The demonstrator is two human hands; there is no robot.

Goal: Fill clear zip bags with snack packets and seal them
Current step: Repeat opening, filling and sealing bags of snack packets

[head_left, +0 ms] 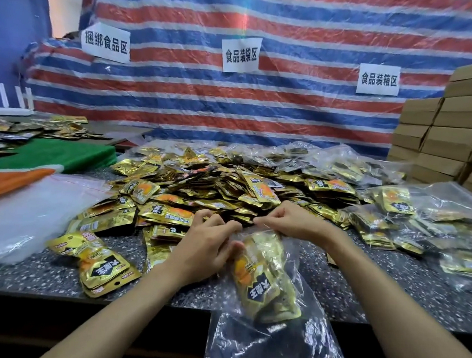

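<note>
Zip bag (287, 350) clear, gold packets (266, 287) inside | left hand (208, 244), right hand (293, 222) pinching top

Behind our speckled desk (54, 278) we see a striped tarp (262, 105) bearing three paper signs (242, 55), cardboard boxes (450, 132) stacked at right, a green cloth (63, 152) at left.

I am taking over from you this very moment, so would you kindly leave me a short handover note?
Left hand and right hand each pinch the top edge of the zip bag, which hangs over the table edge with packets inside.
Done: filled bags lie at right.
Left: finish this seal, then bag the loose pile using empty bags at left.
</note>
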